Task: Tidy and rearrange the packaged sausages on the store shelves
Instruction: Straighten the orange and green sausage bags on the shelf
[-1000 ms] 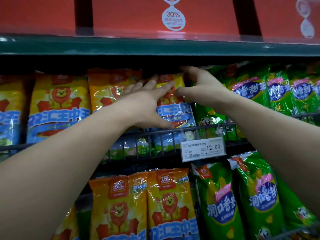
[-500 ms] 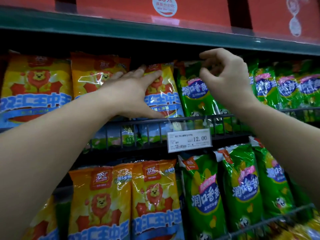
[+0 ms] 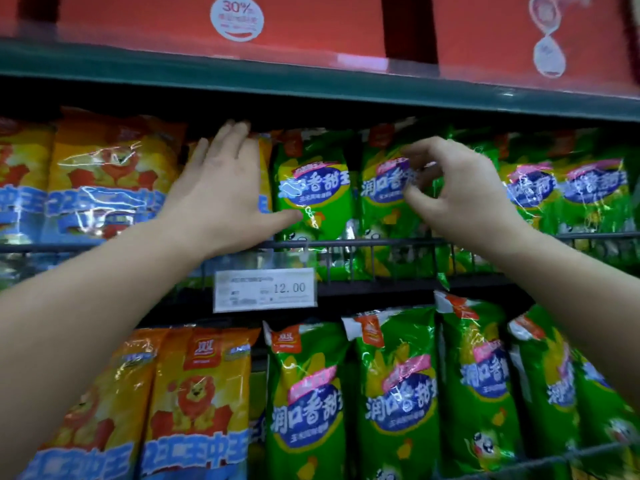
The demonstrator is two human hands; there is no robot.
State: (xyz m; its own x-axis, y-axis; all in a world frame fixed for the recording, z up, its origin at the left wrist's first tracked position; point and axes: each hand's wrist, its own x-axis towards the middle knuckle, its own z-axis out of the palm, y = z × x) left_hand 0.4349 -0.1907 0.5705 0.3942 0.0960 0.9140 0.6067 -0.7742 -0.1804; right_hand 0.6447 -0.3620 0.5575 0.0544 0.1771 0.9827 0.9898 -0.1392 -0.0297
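Left hand (image 3: 221, 188) is spread flat, fingers together and thumb stuck out, pressing on the glossy orange plastic sausage pack (image 3: 265, 174) at centre frame; thumb tip touches the shiny green plastic sausage pack (image 3: 313, 188) next to it. Nothing gripped, just holding the row back. Right hand (image 3: 460, 195), right of centre, is half curled with fingertips and thumb close in a loose pinch in front of the second green sausage pack (image 3: 384, 192). Too blurry to say whether it's got the film pinched. Looks like the straightening step on the upper black wire shelf rail (image 3: 363, 242), right where orange meets green. Next move probably needs the green pack squared upright without dragging its neighbours.
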